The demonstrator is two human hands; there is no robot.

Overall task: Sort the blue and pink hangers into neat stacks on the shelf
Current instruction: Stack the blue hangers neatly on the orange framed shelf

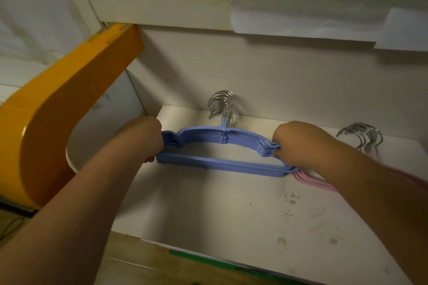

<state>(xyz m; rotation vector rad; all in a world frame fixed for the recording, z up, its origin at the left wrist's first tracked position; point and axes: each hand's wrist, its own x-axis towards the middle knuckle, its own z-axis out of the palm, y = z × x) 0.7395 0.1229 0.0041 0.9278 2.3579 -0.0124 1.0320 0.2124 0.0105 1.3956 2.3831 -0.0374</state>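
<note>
Squaring is the step in hand: left hand (pixel 148 136) and right hand (pixel 294 141) each grip an end of the blue hangers (pixel 222 162), far left on the shelf (pixel 231 215). Next, probably the pink hangers (pixel 312 183) at right need aligning.

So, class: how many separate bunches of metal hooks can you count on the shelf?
2. One bunch stands at the back above the blue hangers; the other is at the right, beyond the right hand. More may be hidden.
</note>
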